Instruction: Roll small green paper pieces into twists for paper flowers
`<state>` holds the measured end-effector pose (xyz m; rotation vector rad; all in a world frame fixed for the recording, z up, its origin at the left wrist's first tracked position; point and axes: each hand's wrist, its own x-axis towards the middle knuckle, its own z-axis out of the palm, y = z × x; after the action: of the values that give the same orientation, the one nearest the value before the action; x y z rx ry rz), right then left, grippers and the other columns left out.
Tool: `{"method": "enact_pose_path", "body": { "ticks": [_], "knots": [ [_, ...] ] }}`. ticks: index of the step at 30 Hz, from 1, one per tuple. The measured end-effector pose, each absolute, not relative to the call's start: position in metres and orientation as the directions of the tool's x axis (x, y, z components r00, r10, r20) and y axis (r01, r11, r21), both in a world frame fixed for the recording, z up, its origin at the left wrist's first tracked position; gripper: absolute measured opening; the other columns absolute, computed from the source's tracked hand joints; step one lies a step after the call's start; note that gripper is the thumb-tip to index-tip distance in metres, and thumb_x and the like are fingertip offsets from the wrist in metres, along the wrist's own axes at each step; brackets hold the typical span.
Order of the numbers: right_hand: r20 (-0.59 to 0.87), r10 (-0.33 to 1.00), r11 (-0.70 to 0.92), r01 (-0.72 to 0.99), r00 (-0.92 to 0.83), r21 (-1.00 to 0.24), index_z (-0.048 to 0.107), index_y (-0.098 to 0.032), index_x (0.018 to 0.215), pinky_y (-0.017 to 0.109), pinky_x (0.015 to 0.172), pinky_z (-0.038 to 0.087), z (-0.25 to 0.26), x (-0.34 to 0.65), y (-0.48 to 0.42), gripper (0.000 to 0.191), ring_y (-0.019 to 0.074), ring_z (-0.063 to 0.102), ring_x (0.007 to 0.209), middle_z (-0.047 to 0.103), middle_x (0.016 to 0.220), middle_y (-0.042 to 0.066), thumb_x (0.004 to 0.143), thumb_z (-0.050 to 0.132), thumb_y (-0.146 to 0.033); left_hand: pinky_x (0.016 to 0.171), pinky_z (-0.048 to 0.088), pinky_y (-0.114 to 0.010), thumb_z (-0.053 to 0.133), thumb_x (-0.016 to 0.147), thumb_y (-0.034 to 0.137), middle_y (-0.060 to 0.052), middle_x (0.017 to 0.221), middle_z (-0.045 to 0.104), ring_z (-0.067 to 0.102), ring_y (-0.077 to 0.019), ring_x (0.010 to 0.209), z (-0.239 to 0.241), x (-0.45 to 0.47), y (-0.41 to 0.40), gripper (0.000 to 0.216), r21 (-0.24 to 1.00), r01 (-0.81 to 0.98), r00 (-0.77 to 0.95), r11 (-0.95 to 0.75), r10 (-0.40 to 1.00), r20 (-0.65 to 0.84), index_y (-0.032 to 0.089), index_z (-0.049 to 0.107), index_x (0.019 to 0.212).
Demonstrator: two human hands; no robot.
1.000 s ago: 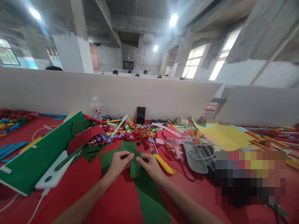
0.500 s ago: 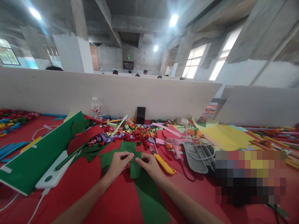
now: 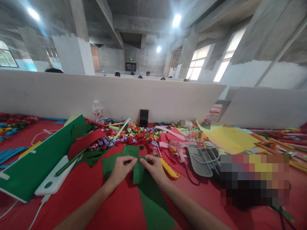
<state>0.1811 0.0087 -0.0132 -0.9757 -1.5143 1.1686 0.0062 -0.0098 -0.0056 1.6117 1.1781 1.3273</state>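
Since half a second ago, the right hand's (image 3: 153, 167) thumb has crept up toward the top of the small green paper piece (image 3: 137, 175). I see a green board (image 3: 45, 158) leaning across the frame's left; then, at lower centre, the left hand pinching the piece's upper left, the right pinching its upper right; beyond, a yellow cutter (image 3: 170, 168) and pink glue gun (image 3: 179, 150).

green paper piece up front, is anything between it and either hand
Nothing visible is: the left hand and right hand both pinch the green paper piece near its upper end. The nearby yellow-handled cutter lies on the right hand's outer side, not between it and the paper.
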Motion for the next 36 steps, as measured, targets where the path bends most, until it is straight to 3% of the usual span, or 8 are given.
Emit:
{"method": "enact_pose_path", "body": {
  "ticks": [6,12,17,19,22,28,33,36],
  "knots": [
    [0.205,0.960,0.217,0.044,-0.190,-0.975,0.069,-0.014,0.077,0.023,0.052,0.033,-0.008,0.180,0.007,0.036,0.0117,0.046,0.055,0.055,0.061,-0.001,0.083,0.063,-0.049,0.045,0.036,-0.021,0.063,0.082,0.039,0.001,0.053,0.057,0.048,-0.0116,0.047,-0.005,0.009,-0.010,0.029,0.946,0.164,-0.013,-0.280,0.958,0.286,0.015,0.071,0.068],
    [0.112,0.958,0.105,-0.040,-0.264,-0.994,0.068,-0.015,0.088,0.023,0.056,0.041,-0.003,0.182,0.006,0.036,0.0128,0.054,0.060,0.064,0.069,0.001,0.074,0.073,-0.047,0.037,0.029,-0.020,0.062,0.081,0.046,0.004,0.045,0.049,0.039,-0.0082,0.036,-0.008,0.007,-0.011,0.034,0.985,0.079,-0.027,-0.153,0.988,0.155,0.014,0.071,0.073],
    [0.043,0.936,0.062,0.044,-0.351,-0.997,0.064,-0.015,0.091,0.022,0.053,0.038,-0.004,0.190,0.004,0.033,0.0104,0.051,0.053,0.061,0.060,-0.003,0.072,0.075,-0.041,0.064,0.048,-0.026,0.068,0.077,0.041,-0.007,0.081,0.073,0.065,-0.0195,0.072,-0.008,0.005,-0.006,0.033,0.976,0.107,0.041,-0.190,0.981,0.187,0.015,0.072,0.097],
    [0.019,0.919,0.054,0.077,-0.395,-0.996,0.062,-0.016,0.093,0.022,0.052,0.037,-0.006,0.191,0.003,0.035,0.0106,0.051,0.052,0.060,0.058,-0.004,0.071,0.076,-0.039,0.070,0.048,-0.029,0.066,0.079,0.041,-0.009,0.084,0.074,0.065,-0.0222,0.079,-0.006,0.004,-0.004,0.029,0.967,0.152,0.121,-0.206,0.975,0.188,0.014,0.074,0.090],
    [0.038,0.904,0.093,0.109,-0.425,-0.990,0.061,-0.017,0.090,0.022,0.053,0.037,-0.006,0.190,0.001,0.034,0.0113,0.052,0.054,0.062,0.063,-0.003,0.070,0.076,-0.039,0.066,0.046,-0.028,0.064,0.081,0.040,-0.007,0.075,0.072,0.063,-0.0211,0.073,-0.005,0.003,-0.004,0.027,0.952,0.206,0.183,-0.228,0.964,0.191,0.015,0.074,0.078],
    [0.123,0.908,0.198,0.150,-0.401,-0.969,0.062,-0.015,0.073,0.023,0.053,0.035,0.000,0.181,-0.002,0.031,0.0121,0.051,0.057,0.059,0.063,0.000,0.082,0.063,-0.045,0.063,0.043,-0.024,0.061,0.083,0.037,-0.004,0.070,0.067,0.057,-0.0166,0.067,-0.005,0.003,-0.008,0.025,0.931,0.222,0.199,-0.290,0.948,0.248,0.015,0.070,0.075],
    [0.150,0.900,0.237,0.170,-0.410,-0.957,0.063,-0.015,0.072,0.024,0.056,0.039,0.003,0.181,-0.002,0.025,0.0130,0.054,0.059,0.061,0.064,0.000,0.082,0.062,-0.038,0.062,0.045,-0.024,0.064,0.080,0.042,-0.004,0.072,0.067,0.058,-0.0162,0.067,-0.004,-0.005,-0.001,0.028,0.956,0.173,0.056,-0.237,0.972,0.230,0.015,0.070,0.076],
    [0.107,0.896,0.204,0.185,-0.430,-0.961,0.063,-0.016,0.074,0.024,0.055,0.041,0.004,0.190,0.003,0.023,0.0137,0.057,0.056,0.064,0.062,0.001,0.082,0.060,-0.037,0.047,0.041,-0.020,0.068,0.075,0.049,-0.001,0.066,0.063,0.052,-0.0120,0.053,-0.003,-0.017,0.008,0.035,0.983,0.123,-0.137,-0.139,0.978,0.156,0.015,0.070,0.080]
  ]
}}
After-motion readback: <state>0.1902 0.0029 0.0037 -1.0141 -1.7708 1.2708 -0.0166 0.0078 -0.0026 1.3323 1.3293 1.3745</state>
